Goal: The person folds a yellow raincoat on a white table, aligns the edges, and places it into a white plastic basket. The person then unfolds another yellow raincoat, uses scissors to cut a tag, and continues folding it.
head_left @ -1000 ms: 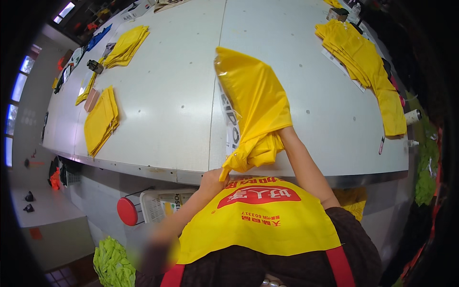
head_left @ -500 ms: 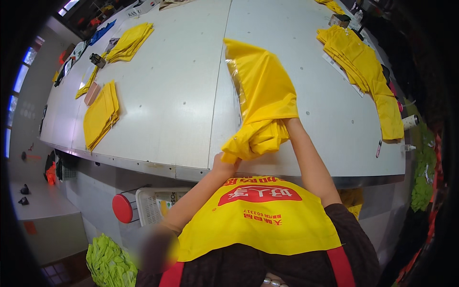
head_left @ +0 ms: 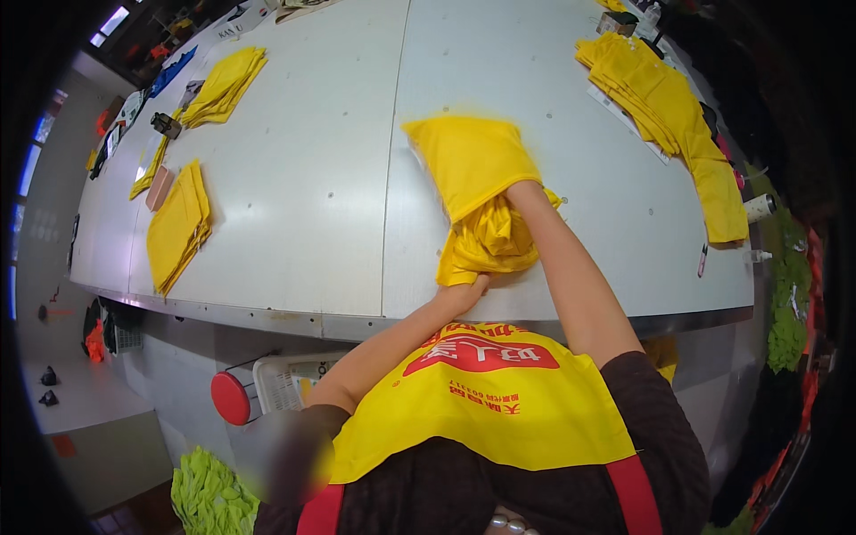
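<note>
Red and white characters (head_left: 528, 355) on yellow apron (head_left: 446, 437); dark letters (head_left: 229, 31) on white box (head_left: 247, 20)

Yellow fabric (head_left: 474, 165) is crumpled at its near end.

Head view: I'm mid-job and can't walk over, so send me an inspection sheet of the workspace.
Surface: pale table, scattered with small dark spots.
Job's things: yellow fabric piece, spread at its far part, bunched nearer the person.
Clutter: near-left yellow stack, far-left yellow stack and right yellow stack; pinkish block; pen near the right end.
Left hand: at the bunched part's near edge, fingers mostly hidden.
Right hand: mostly hidden in the fabric; grip cannot be told.
Cables: nothing clearly seen.
Surroundings: red stool beside a white basket; green heap lower left.
</note>
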